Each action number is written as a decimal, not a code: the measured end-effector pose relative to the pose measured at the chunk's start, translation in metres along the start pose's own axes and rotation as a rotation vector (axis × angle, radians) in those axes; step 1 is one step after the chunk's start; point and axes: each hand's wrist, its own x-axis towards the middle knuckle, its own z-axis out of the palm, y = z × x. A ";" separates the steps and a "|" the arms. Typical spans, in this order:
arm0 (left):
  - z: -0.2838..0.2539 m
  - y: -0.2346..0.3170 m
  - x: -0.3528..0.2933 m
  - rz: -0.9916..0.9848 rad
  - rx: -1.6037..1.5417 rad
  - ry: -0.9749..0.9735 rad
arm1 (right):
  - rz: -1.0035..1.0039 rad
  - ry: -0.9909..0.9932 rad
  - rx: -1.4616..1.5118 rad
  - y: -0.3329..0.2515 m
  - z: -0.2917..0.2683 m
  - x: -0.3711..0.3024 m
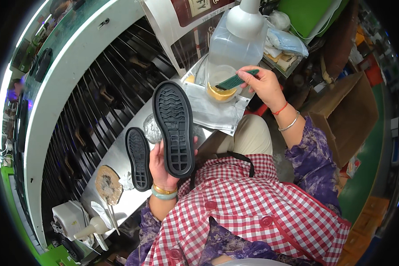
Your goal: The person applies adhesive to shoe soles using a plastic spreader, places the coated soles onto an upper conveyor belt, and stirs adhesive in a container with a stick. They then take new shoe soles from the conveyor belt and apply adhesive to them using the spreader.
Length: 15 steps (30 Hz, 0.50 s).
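My left hand (pixel 161 170) holds a black rubber shoe sole (pixel 174 128) from beneath, its patterned side with grooves and square recesses facing up. My right hand (pixel 266 86) pinches a green-handled brush (pixel 238 80). The brush's dark tip is at the mouth of a small clear cup (pixel 221 94) with a yellow band near its base. Just left of the held sole, a second black sole (pixel 138 158) lies on the metal table. Behind the held sole, partly covered, is a round silvery object (pixel 152 129).
A large translucent bottle (pixel 237 44) stands behind the cup, beside white cloth-like sheets (pixel 215 113). Left are a conveyor of dark rods (pixel 97 99) under a curved white frame, and a round tan pad (pixel 108 185). An open cardboard box (pixel 348 117) sits at right.
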 end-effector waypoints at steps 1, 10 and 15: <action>-0.002 -0.001 0.001 -0.004 0.014 0.049 | -0.025 0.023 0.019 0.000 -0.001 0.001; -0.009 -0.004 0.001 0.053 0.123 0.067 | -0.016 0.041 0.035 0.015 -0.002 0.001; -0.013 -0.003 0.001 0.040 -0.003 0.055 | 0.106 0.046 0.470 0.027 0.009 -0.011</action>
